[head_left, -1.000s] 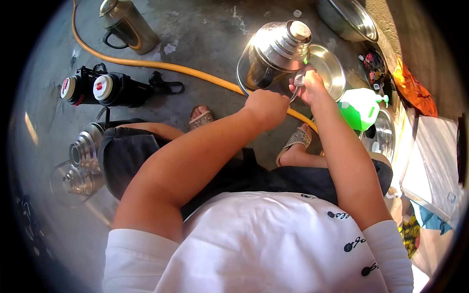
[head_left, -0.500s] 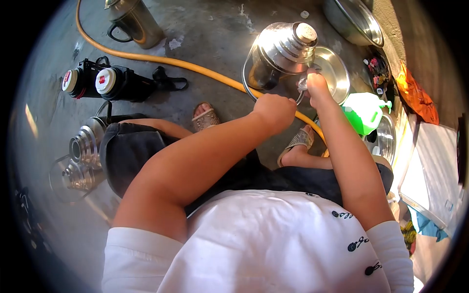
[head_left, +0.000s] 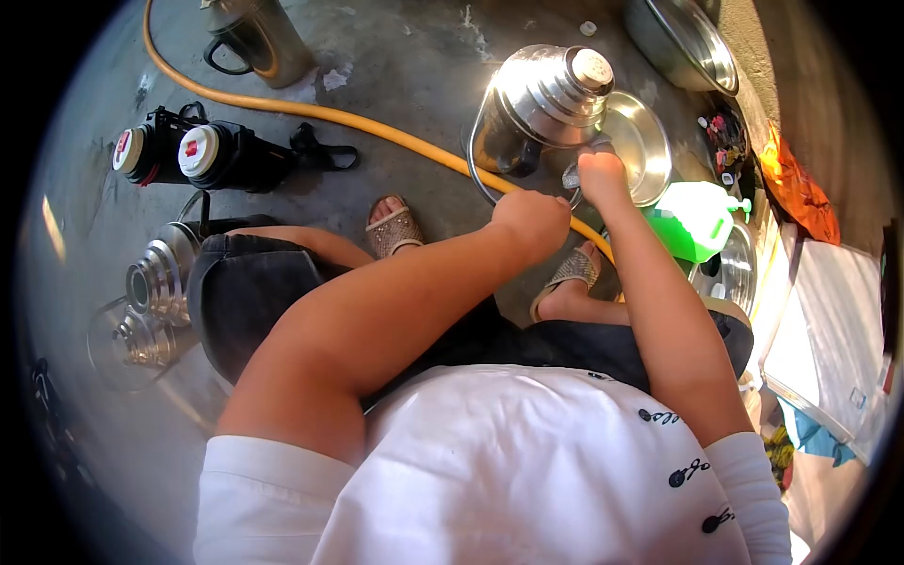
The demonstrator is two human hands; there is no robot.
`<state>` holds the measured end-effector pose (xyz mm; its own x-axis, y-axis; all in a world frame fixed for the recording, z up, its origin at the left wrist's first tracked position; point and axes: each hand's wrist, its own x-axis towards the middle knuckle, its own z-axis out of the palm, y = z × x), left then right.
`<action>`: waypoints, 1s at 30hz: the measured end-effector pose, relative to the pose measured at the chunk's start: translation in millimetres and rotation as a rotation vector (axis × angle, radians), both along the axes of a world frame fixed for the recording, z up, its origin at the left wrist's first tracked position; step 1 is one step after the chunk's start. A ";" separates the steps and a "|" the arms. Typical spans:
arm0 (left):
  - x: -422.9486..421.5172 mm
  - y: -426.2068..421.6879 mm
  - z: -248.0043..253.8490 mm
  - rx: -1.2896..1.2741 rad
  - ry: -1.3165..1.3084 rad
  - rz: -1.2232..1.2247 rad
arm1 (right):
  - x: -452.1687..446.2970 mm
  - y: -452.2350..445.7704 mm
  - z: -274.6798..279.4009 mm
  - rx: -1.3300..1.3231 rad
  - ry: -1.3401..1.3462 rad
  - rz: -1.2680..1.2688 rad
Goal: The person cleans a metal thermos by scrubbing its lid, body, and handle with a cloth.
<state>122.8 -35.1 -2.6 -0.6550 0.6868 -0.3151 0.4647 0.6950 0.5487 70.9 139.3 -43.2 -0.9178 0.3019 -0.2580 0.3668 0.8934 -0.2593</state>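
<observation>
A shiny metal thermos flask (head_left: 551, 94) with a cork stopper (head_left: 591, 68) stands in front of me, its wire carrying handle (head_left: 477, 169) swung down toward me. My left hand (head_left: 534, 226) is closed in a fist around the near part of that handle. Close beside it, my right hand (head_left: 603, 176) pinches a silvery scouring pad (head_left: 572, 176) against the handle. Just behind the right hand is a shallow metal bowl (head_left: 650, 155) on the floor.
An orange hose (head_left: 377, 130) crosses the floor beneath the thermos flask. Two black flasks (head_left: 226, 155) with white lids and more metal flasks (head_left: 160, 282) lie at left. A metal jug (head_left: 264, 47) is behind them. On the right are a green-and-white jug (head_left: 695, 221) and a large basin (head_left: 683, 47).
My right hand has shifted slightly down and left along the handle with the scouring pad. My left hand keeps its grip. The whole view has shifted a little.
</observation>
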 end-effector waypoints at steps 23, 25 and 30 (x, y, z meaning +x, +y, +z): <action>-6.5 -3.4 -2.1 -0.016 -0.001 0.024 | 28.3 -25.1 -2.8 -1.467 0.171 -0.903; -9.1 -6.9 -1.8 -0.018 -0.018 0.039 | 55.3 -46.4 7.1 -1.603 0.157 -0.922; -11.4 -9.2 6.4 -0.041 -0.034 -0.024 | 41.8 -27.5 3.9 -1.717 0.124 -0.936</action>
